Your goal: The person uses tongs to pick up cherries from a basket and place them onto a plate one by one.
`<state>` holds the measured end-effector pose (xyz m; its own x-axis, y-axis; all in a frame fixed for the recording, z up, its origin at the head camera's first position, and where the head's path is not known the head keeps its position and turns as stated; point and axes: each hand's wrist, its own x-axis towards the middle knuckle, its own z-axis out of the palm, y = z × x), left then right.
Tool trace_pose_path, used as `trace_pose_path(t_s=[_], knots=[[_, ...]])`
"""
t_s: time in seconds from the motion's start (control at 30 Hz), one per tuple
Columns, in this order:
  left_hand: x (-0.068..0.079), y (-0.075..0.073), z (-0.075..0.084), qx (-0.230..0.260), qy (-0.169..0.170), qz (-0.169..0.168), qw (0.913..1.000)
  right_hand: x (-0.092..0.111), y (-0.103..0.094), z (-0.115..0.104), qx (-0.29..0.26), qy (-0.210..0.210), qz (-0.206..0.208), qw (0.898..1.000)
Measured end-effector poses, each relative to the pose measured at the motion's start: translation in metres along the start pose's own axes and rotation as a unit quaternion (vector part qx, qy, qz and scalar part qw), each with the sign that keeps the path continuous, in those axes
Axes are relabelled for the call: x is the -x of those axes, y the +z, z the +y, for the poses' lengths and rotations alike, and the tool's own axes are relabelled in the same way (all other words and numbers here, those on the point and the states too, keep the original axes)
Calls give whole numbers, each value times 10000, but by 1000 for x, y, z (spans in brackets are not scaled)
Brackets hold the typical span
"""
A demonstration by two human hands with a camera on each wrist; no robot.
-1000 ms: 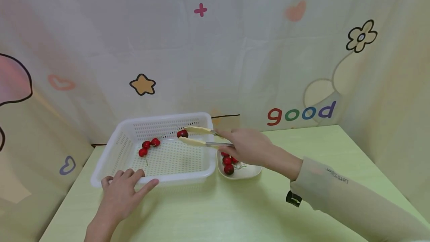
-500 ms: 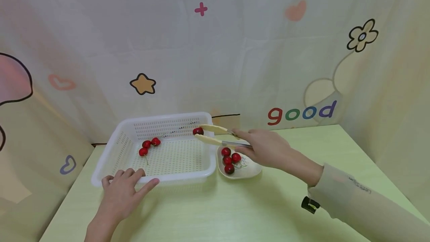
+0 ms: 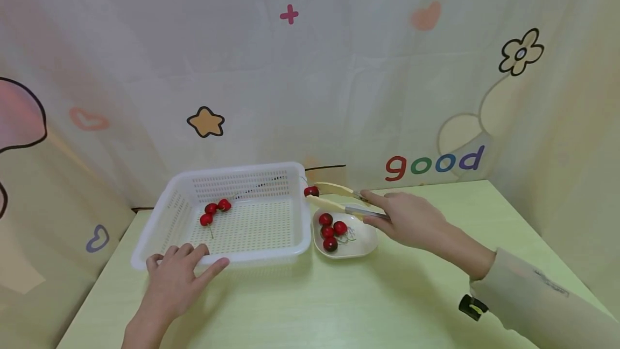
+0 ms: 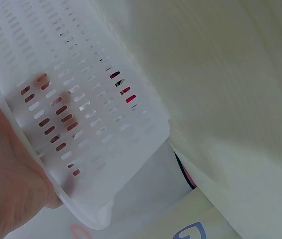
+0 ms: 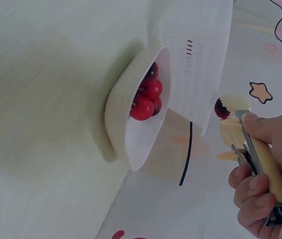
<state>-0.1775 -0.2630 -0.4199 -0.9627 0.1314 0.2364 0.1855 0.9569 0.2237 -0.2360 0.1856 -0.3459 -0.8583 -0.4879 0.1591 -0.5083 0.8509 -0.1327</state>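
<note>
**1 cherry in tongs, at right rim of white basket**

Hands: well apart, neither idle.

Left hand has its fingers hooked over the near rim, close to the left corner, thumb along the outside. Left wrist view shows finger colour through the slots, so the fingers reach inside the wall. Looks like a brace: thin plastic on a smooth table, would probably slide if bumped.

Right hand is wrapped round the tongs, thumb laid along 1 arm in right wrist view. That squeeze is presumably all that keeps the 2 tips on the fruit. Tongs likely chosen to keep fingers off the cherry. It sits right at the tip ends, so I'd call that the weak point of the hold.

Position of the held cherry: in head view it overlaps the right rim toward the back; right wrist view has it past the top edge of the wall, outside the white bowl. Exact height: can't tell.

Containers:
- Basket: slotted walls, 3 cherries grouped back left, nearest 1 with its stem toward the front rim.
- Bowl: 4 cherries bunched on the basket side, thin stems to their right. Sits just beside the basket; can't tell if touching. Tight spacing probably keeps arm travel short.
</note>
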Motion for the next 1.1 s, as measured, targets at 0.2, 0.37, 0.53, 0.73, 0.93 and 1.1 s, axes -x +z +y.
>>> trace_pose_path(t_s=[0.2,0.37,0.53,0.73,0.93,1.1], knots=[[0,1,0,28,10,18,10000,11,4,11,-26,168,-135,9998],[0,0,0,43,-19,4,10000,18,8,21,94,272,-196,9994],[0,1,-1,12,-37,-15,10000,25,10,31,226,204,-144,9994],[0,-1,0,5,-55,-93,9999,31,13,40,391,154,-247,9988],[0,-2,1,4,-76,-138,9999,33,15,45,579,78,-273,9979],[-1,-1,1,15,-63,-107,9999,32,17,48,728,17,-342,9968]])
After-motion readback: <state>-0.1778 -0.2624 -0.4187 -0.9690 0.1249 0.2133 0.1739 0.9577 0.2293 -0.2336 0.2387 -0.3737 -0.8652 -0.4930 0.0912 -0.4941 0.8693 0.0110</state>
